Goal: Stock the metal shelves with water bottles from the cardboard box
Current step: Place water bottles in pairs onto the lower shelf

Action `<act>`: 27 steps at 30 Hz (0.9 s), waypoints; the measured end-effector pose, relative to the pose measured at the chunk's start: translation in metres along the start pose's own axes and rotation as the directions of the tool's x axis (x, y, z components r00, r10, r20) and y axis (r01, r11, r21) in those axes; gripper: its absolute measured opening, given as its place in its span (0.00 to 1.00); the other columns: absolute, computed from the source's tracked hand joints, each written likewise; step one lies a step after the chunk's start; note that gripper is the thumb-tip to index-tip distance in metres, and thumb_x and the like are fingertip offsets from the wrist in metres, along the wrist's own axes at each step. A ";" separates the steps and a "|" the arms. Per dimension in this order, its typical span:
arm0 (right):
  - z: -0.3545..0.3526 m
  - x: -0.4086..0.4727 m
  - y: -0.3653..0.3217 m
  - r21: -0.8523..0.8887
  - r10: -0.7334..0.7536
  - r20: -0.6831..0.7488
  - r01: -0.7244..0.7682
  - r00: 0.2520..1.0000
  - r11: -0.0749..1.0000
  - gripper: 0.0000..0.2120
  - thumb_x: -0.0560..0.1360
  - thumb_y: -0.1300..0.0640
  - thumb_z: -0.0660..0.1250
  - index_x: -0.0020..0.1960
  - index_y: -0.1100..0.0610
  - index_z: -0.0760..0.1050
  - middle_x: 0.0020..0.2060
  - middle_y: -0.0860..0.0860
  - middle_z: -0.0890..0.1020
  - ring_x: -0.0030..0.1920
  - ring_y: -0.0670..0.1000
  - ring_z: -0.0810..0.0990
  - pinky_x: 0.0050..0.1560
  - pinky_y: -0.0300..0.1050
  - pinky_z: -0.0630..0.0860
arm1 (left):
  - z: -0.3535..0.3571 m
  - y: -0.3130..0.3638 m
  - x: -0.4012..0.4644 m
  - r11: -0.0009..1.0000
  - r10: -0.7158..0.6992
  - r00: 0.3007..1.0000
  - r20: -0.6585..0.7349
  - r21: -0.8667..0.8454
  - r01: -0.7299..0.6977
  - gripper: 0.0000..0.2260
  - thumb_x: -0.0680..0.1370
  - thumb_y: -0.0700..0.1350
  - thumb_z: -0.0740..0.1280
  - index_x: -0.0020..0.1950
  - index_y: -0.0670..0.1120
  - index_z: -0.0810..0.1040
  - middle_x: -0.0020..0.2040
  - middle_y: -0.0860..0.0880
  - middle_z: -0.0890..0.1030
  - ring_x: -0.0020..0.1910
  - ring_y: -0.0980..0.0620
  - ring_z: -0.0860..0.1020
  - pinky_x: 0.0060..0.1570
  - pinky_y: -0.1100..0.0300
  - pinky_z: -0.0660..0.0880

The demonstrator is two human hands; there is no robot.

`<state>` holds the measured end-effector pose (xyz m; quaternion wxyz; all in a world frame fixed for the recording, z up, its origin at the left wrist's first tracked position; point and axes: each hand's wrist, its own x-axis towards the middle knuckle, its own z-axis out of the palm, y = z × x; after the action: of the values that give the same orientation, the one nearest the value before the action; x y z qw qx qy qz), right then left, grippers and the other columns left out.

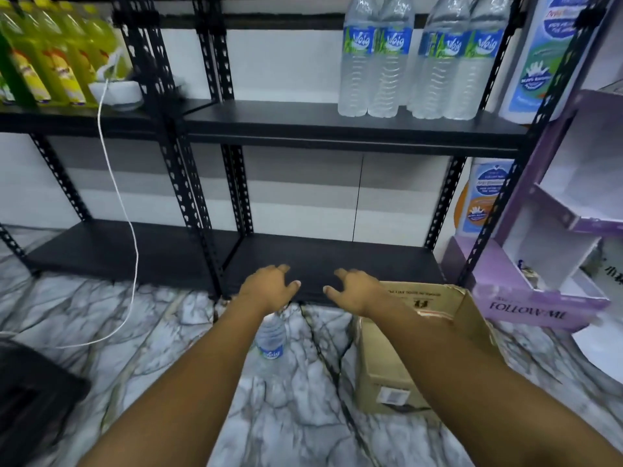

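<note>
1. Head view, hands: I see my left hand (269,286) and right hand (354,289) stretched out over the front edge of the bottom shelf (337,261). Each grip is apart, fingers spread and loosely bent, holding nothing.

2. Head view, risks:
   - One water bottle (271,335) lies on the marble floor (161,318) under my left wrist. I judge I could knock it and send it rolling under the rack.
   - A white cable (116,183) hangs in front of the left rack. A reach to that side could snag it.
   - The four water bottles (416,59) on the middle shelf (303,123) stand packed together. A careless bump might topple them.

3. Head view, containers: the cardboard box (421,335) sits on the floor just right of my right arm, flaps up. My arm hides its inside, so I cannot tell what remains. The purple display stand (526,298) holds small items too blurred to name.
</note>
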<state>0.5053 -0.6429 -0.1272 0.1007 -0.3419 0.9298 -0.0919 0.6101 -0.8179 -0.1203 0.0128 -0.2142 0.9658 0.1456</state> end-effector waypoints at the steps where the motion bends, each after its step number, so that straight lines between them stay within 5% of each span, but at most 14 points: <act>1: 0.010 0.003 -0.005 0.004 -0.014 0.014 0.014 1.000 1.000 0.33 0.78 0.36 0.55 0.76 0.54 0.59 0.70 0.58 0.69 0.68 0.60 0.70 0.64 0.54 0.70 | 0.009 -0.010 -0.003 1.000 -0.017 1.000 -0.007 -0.019 0.017 0.29 0.81 0.59 0.58 0.78 0.46 0.60 0.75 0.42 0.65 0.72 0.42 0.66 0.67 0.48 0.68; 11: 0.109 0.044 -0.045 0.146 -0.079 0.176 0.054 0.981 0.988 0.32 0.78 0.38 0.58 0.74 0.56 0.63 0.68 0.58 0.72 0.66 0.58 0.72 0.62 0.50 0.71 | 0.087 -0.107 -0.024 0.959 -0.185 0.979 -0.090 -0.236 0.160 0.28 0.79 0.53 0.65 0.75 0.40 0.64 0.70 0.39 0.70 0.69 0.39 0.68 0.67 0.50 0.66; 17: 0.155 0.079 -0.056 0.330 -0.075 0.226 -0.004 0.971 0.944 0.33 0.77 0.42 0.63 0.76 0.56 0.59 0.71 0.57 0.69 0.69 0.57 0.69 0.66 0.48 0.67 | 0.145 -0.166 0.001 0.839 -0.279 0.960 0.007 -0.485 0.247 0.36 0.70 0.67 0.59 0.72 0.47 0.67 0.65 0.45 0.76 0.65 0.44 0.74 0.62 0.44 0.73; 23: 0.202 0.104 -0.061 0.549 -0.133 0.177 0.014 0.975 0.836 0.33 0.75 0.51 0.70 0.75 0.54 0.59 0.70 0.55 0.67 0.69 0.54 0.66 0.64 0.40 0.62 | 0.152 -0.174 0.023 0.745 -0.311 0.950 0.000 -0.621 0.244 0.30 0.74 0.46 0.71 0.73 0.46 0.65 0.67 0.45 0.74 0.66 0.45 0.73 0.65 0.45 0.72; 27: 0.237 0.114 -0.066 0.671 -0.128 -0.002 0.097 0.992 0.735 0.30 0.73 0.56 0.72 0.72 0.55 0.64 0.64 0.50 0.71 0.64 0.45 0.67 0.65 0.42 0.66 | 0.162 -0.183 0.041 0.727 -0.338 0.941 -0.032 -0.644 0.239 0.28 0.76 0.41 0.70 0.74 0.46 0.65 0.69 0.46 0.72 0.66 0.50 0.71 0.65 0.57 0.68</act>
<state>0.5201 -0.7916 -0.3534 0.2314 -0.3404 0.8099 -0.4180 0.6430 -0.9472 -0.3297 -0.1085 -0.3640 0.8132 0.4409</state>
